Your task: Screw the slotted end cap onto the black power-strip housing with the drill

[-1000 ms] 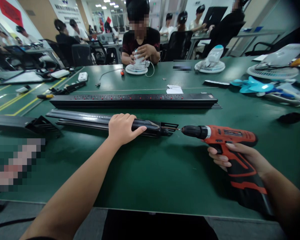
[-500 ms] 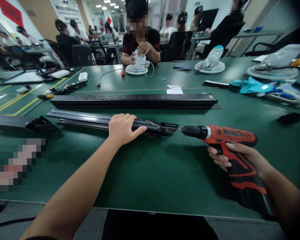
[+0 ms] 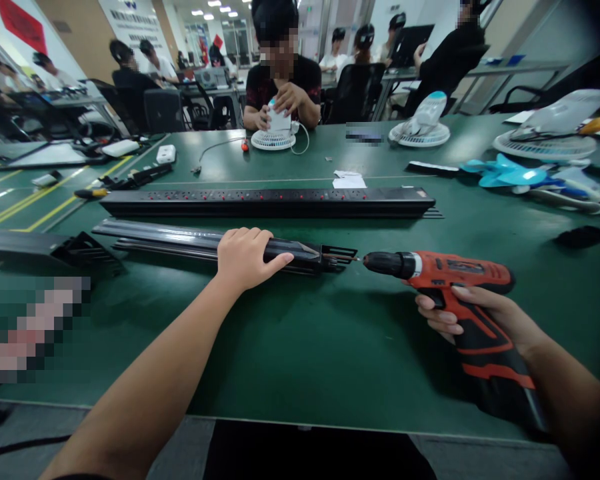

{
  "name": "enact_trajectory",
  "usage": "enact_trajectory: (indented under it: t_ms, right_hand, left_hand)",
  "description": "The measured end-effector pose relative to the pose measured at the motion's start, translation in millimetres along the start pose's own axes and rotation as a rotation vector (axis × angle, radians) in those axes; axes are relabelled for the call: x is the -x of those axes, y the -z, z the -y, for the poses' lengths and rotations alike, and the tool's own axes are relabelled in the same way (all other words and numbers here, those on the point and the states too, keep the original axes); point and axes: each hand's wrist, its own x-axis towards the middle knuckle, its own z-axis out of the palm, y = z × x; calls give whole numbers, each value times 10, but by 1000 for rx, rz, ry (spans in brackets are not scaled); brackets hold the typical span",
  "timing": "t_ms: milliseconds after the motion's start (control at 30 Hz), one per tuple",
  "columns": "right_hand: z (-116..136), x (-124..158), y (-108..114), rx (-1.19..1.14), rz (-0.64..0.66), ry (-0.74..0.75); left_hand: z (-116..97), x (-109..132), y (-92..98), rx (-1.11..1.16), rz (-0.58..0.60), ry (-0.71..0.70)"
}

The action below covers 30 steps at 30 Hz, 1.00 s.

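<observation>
My right hand (image 3: 500,313) is wrapped round the handle of a red-and-black cordless drill (image 3: 460,270), its index finger at the trigger. The drill points left, and its bit tip is at the slotted bracket (image 3: 341,256) on the right end of a long black metal bar (image 3: 170,235). Whether the bit touches a screw there is too small to tell. Pressed over the bar's right half, my left hand (image 3: 245,257) grips it with the fingers over the far side and the thumb along the near side.
Behind the bar lies a long black power strip (image 3: 270,202) with a row of red dots. Another dark metal housing (image 3: 20,247) lies at the left. Across the green table (image 3: 300,360), a co-worker (image 3: 283,87) handles a white fan (image 3: 274,138). Blue fan blades (image 3: 510,172) lie at right.
My hands, the drill and the bar stay in place. Across the table, the co-worker's head has shifted slightly, and a person in black at the back right has moved an arm.
</observation>
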Motion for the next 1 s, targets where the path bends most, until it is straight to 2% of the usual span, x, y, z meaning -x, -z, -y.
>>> enact_trajectory:
  t_ms: [367, 1000]
  right_hand:
    - [-18, -10, 68, -3, 19, 6]
    - [-12, -5, 30, -8, 3, 16]
  left_hand:
    - [-5, 1, 5, 0, 3, 4]
    - [-2, 2, -2, 2, -8, -3]
